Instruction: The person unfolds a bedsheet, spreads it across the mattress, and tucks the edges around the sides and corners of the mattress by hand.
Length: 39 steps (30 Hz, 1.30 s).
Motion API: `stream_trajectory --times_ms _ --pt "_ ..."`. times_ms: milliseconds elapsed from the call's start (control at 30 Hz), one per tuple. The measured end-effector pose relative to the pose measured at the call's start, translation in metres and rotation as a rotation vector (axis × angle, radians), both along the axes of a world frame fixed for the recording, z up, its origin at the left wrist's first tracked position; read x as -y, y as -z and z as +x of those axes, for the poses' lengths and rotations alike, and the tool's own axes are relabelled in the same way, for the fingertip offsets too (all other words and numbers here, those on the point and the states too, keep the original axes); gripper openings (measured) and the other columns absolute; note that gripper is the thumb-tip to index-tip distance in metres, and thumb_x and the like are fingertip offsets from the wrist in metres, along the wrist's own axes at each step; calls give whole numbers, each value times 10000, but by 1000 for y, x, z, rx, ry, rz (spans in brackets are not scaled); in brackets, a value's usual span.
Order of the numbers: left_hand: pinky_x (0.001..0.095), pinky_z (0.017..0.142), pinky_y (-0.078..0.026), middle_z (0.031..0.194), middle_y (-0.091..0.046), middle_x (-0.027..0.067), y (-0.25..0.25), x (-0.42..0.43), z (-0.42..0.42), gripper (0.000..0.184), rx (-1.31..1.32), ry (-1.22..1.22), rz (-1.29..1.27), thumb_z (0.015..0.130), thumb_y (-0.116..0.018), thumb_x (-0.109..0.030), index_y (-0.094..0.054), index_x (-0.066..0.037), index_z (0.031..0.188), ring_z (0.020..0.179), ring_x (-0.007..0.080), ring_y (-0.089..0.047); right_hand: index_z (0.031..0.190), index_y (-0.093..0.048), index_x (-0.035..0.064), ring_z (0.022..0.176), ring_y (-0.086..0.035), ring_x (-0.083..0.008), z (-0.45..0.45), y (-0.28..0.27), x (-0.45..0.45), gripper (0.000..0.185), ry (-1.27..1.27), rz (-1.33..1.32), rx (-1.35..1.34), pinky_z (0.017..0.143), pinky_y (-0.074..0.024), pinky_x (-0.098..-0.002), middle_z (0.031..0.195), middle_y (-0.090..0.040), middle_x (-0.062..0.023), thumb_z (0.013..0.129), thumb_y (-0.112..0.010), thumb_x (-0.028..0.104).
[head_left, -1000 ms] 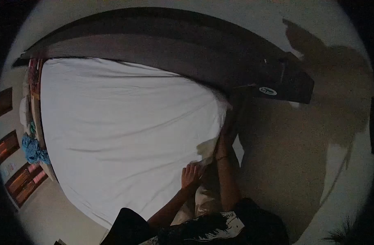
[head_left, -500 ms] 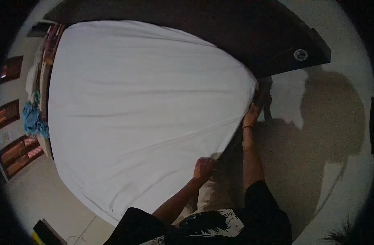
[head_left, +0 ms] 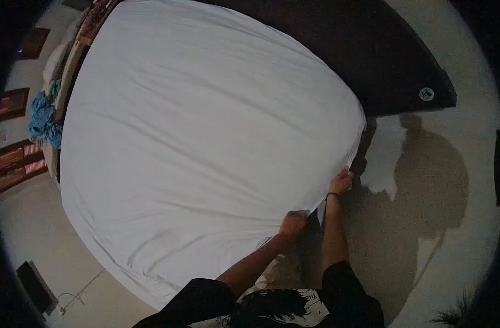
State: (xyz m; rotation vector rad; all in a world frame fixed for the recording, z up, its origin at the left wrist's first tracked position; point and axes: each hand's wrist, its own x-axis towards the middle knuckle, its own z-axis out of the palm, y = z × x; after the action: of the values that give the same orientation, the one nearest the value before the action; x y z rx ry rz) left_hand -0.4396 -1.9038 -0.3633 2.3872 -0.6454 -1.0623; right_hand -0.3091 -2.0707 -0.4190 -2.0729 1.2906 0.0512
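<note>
A white sheet (head_left: 206, 131) covers a large mattress, with creases running across it toward the near right edge. My left hand (head_left: 293, 224) is closed on the sheet's edge at the lower right. Farther along the same edge, my right hand (head_left: 342, 181), with a dark band at the wrist, has its fingers closed on the sheet's border. The sheet is drawn tight between the two hands.
A dark headboard (head_left: 392, 60) with a round pale sticker (head_left: 426, 94) stands along the far right side. Blue crumpled cloth (head_left: 44, 117) lies at the left beyond the mattress. Wooden shutters (head_left: 20, 164) show at far left. Shadows fall on the wall at right.
The view has shifted, so the bed fills more of it. My left hand went from lying on the sheet to a closed grip on its edge. My right hand now grips the border farther out.
</note>
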Motion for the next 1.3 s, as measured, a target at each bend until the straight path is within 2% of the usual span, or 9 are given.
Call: stream_trajectory --times_ms 133,300,433,667,967,1033,1100,1167,1300 --pt "388 675 -495 806 -635 148 7 0 -1 204 168 -140 -119 805 -539 -141 -568 0 950 744 266 -634 1062 -499 -19 946 -552 -333 -1 55 7 370 66 231 261 853 -422 -414 1113 -544 -195 933 -404 314" --pt "423 565 -489 748 -611 180 -7 -48 -15 204 302 -732 -337 799 -605 -188 -601 -28 925 650 317 -609 1088 -508 5 1033 -537 -317 -7 144 67 277 -636 -246 19 886 -414 -418 1146 -534 -193 909 -451 208" --pt "459 630 -452 761 -596 200 -13 -135 -46 307 4 -1155 84 819 -561 -333 -581 -33 883 726 397 -576 1176 -475 -16 1075 -510 -337 102 -49 22 328 -161 -146 93 935 -397 -423 1190 -504 -189 898 -487 158" --pt "440 710 -500 796 -645 217 -8 -213 -149 585 -490 -1469 967 809 -526 -554 -623 23 820 778 356 -634 1311 -362 15 1316 -267 -309 271 -85 -91 467 -1309 -421 543 1074 -191 -483 1404 -314 -166 916 -467 241" --pt "417 652 -513 759 -642 232 -9 -188 -143 633 -936 -2026 545 827 -525 -533 -608 91 900 688 315 -649 1381 -267 36 1368 -143 -303 204 -63 -214 679 -1989 -276 170 1093 -115 -527 1465 -193 -158 858 -529 381" --pt "417 640 -508 747 -642 214 20 -180 -192 594 -373 -1405 514 824 -562 -490 -599 97 904 699 317 -644 1377 -279 37 1365 -157 -296 153 -63 -230 681 -2112 -111 221 1088 -149 -524 1463 -203 -150 855 -526 398" --pt "422 634 -503 750 -635 199 35 -154 -220 568 -336 -1492 450 813 -600 -457 -580 96 939 714 330 -632 1370 -295 38 1361 -168 -299 120 -68 -238 666 -2262 -39 222 1086 -166 -516 1458 -217 -145 856 -526 393" --pt "432 635 -497 769 -622 188 32 -140 -179 569 -799 -2291 298 794 -639 -434 -551 87 1004 733 352 -613 1366 -303 37 1357 -176 -306 117 -68 -237 656 -2388 38 220 1086 -177 -508 1454 -226 -146 857 -527 385" --pt "452 647 -481 833 -575 185 -2 -147 -125 653 -642 -2432 803 747 -681 -467 -485 55 1086 723 368 -569 1372 -290 32 1357 -175 -323 146 -61 -265 657 -2250 142 136 1096 -137 -495 1450 -229 -166 838 -563 302"
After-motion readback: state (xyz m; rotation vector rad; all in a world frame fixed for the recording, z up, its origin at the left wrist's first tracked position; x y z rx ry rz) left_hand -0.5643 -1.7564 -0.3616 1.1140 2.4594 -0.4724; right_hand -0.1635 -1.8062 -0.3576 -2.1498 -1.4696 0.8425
